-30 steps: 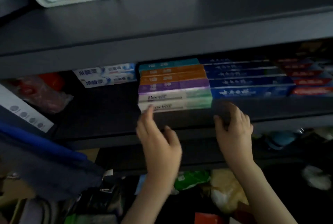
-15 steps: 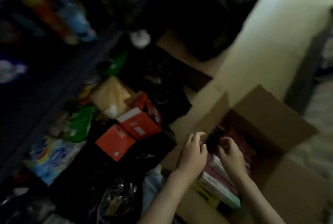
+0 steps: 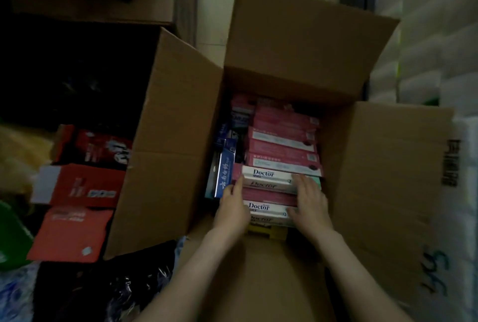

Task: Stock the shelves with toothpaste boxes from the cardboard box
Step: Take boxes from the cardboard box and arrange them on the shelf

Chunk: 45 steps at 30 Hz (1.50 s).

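Head camera, looking straight down: two bare forearms reach into an open cardboard box (image 3: 170, 161) on the floor, where the toothpaste boxes lie packed in rows. The hands meet at the near end of the load, on white "Doctor" boxes (image 3: 266, 178) stacked flat with a pink one sandwiched between them. The left hand (image 3: 234, 207) sits at the left ends of those white boxes, its thumb laid up along the edge of the top one; its fingers drop out of sight, so whether it grips cannot be told. The right hand (image 3: 310, 202) lies over the right ends, fingers fairly straight and spread, resting on the top faces rather than curled round them.

Beyond the hands, pink toothpaste boxes (image 3: 282, 140) step away toward the far wall of the carton. A blue box (image 3: 225, 174) stands on edge just beside the left hand, squeezed against the left wall with other dark packs. A narrow dark gap (image 3: 329, 140) runs between the pink rows and the right wall (the only slack visible inside). A yellow pack (image 3: 266, 232) peeps out beneath the nearest white box.

All four flaps are folded outward, leaving the mouth of the carton open above the hands. Red cartons (image 3: 80, 184) crowd the left flap's outer edge, and a black plastic bag (image 3: 103, 290) lies near the person's left forearm
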{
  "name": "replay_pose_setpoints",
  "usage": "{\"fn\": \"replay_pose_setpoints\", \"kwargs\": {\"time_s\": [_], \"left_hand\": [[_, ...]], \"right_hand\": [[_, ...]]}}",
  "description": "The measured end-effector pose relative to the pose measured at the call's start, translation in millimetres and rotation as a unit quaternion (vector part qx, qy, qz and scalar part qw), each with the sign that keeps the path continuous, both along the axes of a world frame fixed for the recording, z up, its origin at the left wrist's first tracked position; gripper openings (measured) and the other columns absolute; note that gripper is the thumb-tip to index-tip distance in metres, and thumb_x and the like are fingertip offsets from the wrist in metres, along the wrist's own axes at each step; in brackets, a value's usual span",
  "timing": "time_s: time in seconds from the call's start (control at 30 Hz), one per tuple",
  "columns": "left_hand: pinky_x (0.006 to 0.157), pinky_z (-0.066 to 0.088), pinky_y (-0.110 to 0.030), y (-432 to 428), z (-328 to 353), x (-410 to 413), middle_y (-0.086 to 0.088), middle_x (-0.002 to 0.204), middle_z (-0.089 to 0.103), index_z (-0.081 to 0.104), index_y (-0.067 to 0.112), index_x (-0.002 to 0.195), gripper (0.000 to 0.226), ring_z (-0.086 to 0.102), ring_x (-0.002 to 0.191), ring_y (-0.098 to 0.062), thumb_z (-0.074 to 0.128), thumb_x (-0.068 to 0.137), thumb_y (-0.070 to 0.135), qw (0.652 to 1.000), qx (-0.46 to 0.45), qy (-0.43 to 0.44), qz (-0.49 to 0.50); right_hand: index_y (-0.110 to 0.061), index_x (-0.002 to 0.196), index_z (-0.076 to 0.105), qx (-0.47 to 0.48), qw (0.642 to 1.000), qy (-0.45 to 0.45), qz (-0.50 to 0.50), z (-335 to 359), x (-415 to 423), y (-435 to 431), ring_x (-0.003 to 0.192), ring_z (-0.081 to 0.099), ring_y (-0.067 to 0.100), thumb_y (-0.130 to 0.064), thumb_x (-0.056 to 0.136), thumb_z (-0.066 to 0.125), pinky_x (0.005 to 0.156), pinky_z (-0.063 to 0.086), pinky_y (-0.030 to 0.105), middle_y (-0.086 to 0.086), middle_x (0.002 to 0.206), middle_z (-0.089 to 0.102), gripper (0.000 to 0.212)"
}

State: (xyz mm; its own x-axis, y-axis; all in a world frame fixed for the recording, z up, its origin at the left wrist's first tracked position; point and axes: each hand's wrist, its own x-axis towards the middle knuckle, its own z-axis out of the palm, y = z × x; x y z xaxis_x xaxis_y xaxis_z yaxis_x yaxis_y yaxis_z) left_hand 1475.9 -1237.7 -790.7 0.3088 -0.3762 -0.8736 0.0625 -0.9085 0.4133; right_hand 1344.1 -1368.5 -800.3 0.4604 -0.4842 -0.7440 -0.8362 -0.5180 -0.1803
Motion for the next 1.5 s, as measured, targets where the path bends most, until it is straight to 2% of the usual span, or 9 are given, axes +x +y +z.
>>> {"fn": "replay_pose_setpoints", "kwargs": {"time_s": [0.13, 0.33, 0.43, 0.5, 0.77, 0.9, 1.17, 1.37, 1.5], "left_hand": [[0.081, 0.049, -0.026, -1.1, -8.4, -2.8, 0.006, 0.119, 0.058, 0.024, 0.032, 0.148, 0.059, 0.06, 0.101, -0.013, 0.047, 0.097, 0.012, 0.998, -0.018, -0.008, 0.06], [0.077, 0.053, -0.029, -1.6, 5.3, 0.4, 0.004, 0.111, 0.058, 0.024, 0.022, 0.15, 0.055, 0.061, 0.092, -0.011, 0.045, 0.099, 0.016, 0.985, 0.003, -0.046, 0.164], [0.061, 0.046, -0.02, 3.6, 23.1, 1.6, 0.004, 0.095, 0.06, 0.036, 0.022, 0.143, 0.046, 0.059, 0.076, -0.009, 0.045, 0.099, 0.015, 0.989, 0.011, -0.022, 0.144], [0.072, 0.052, -0.028, 5.4, 30.6, 0.1, -0.002, 0.102, 0.065, 0.04, 0.022, 0.142, 0.046, 0.063, 0.081, -0.015, 0.048, 0.097, 0.015, 0.989, 0.027, 0.041, 0.137], [0.087, 0.054, -0.038, 18.1, 194.5, 23.9, -0.004, 0.127, 0.057, 0.028, 0.037, 0.145, 0.061, 0.06, 0.108, -0.02, 0.059, 0.095, 0.022, 0.911, -0.061, 0.157, 0.377], [0.07, 0.054, -0.03, 52.4, 296.4, 50.8, 0.002, 0.124, 0.056, 0.035, 0.038, 0.142, 0.055, 0.058, 0.105, -0.015, 0.059, 0.094, 0.024, 0.878, -0.157, 0.118, 0.437], [0.068, 0.054, -0.034, 163.9, 427.2, 84.8, -0.005, 0.096, 0.064, 0.044, 0.019, 0.136, 0.039, 0.064, 0.081, -0.019, 0.048, 0.098, 0.01, 0.705, -0.311, -0.009, 0.637], [0.065, 0.057, -0.039, 248.4, 460.9, 66.7, -0.01, 0.099, 0.063, 0.048, 0.021, 0.13, 0.034, 0.063, 0.081, -0.025, 0.045, 0.099, 0.006, 0.475, -0.34, -0.079, 0.808], [0.08, 0.05, -0.045, 297.5, 463.0, 56.7, -0.009, 0.098, 0.063, 0.047, 0.017, 0.134, 0.035, 0.062, 0.084, -0.025, 0.043, 0.1, 0.007, 0.361, -0.336, -0.114, 0.863]], "right_hand": [[-0.027, 0.151, -0.007, 0.004, 0.999, 0.032, 0.015, -20.8, 2.9, 10.2, 0.145, -0.001, 0.029, -0.031, 0.091, 0.056, 0.117, 0.01, 0.046, 0.004, 0.159, 0.001, 0.087], [-0.024, 0.134, 0.037, -0.124, 0.99, -0.007, 0.065, -19.6, 4.9, 2.8, 0.122, 0.04, 0.027, -0.029, 0.091, 0.055, 0.104, 0.029, 0.042, 0.006, 0.135, 0.044, 0.047], [-0.022, 0.126, 0.04, -0.05, 0.993, -0.011, 0.108, -2.7, 9.0, -11.3, 0.119, 0.047, 0.024, -0.03, 0.094, 0.047, 0.106, 0.028, 0.042, 0.002, 0.13, 0.05, 0.033], [-0.02, 0.124, 0.04, 0.015, 0.993, -0.018, 0.115, 13.0, 6.0, -16.5, 0.111, 0.051, 0.022, -0.031, 0.096, 0.046, 0.093, 0.041, 0.035, 0.003, 0.126, 0.052, 0.031], [-0.026, 0.107, 0.058, 0.195, 0.974, -0.106, 0.051, 202.8, 37.6, -18.9, 0.091, 0.057, 0.005, -0.04, 0.098, 0.045, 0.081, 0.05, 0.029, -0.011, 0.104, 0.06, 0.021], [-0.035, 0.113, 0.056, 0.213, 0.958, -0.145, 0.121, 312.9, 78.0, -0.9, 0.093, 0.057, 0.001, -0.042, 0.098, 0.044, 0.082, 0.049, 0.022, -0.016, 0.108, 0.06, 0.02], [-0.033, 0.112, 0.062, 0.223, 0.931, -0.187, 0.219, 455.6, 178.9, 73.2, 0.097, 0.06, 0.01, -0.056, 0.088, 0.054, 0.087, 0.049, 0.03, -0.006, 0.113, 0.064, 0.034], [-0.012, 0.124, 0.046, 0.174, 0.941, -0.157, 0.244, 490.8, 236.8, 170.3, 0.098, 0.055, 0.02, -0.071, 0.073, 0.061, 0.069, 0.05, 0.03, 0.006, 0.121, 0.052, 0.079], [-0.004, 0.126, 0.045, 0.148, 0.93, -0.186, 0.279, 501.7, 265.9, 247.2, 0.106, 0.056, 0.027, -0.068, 0.071, 0.066, 0.079, 0.052, 0.035, 0.011, 0.122, 0.054, 0.087]]}}
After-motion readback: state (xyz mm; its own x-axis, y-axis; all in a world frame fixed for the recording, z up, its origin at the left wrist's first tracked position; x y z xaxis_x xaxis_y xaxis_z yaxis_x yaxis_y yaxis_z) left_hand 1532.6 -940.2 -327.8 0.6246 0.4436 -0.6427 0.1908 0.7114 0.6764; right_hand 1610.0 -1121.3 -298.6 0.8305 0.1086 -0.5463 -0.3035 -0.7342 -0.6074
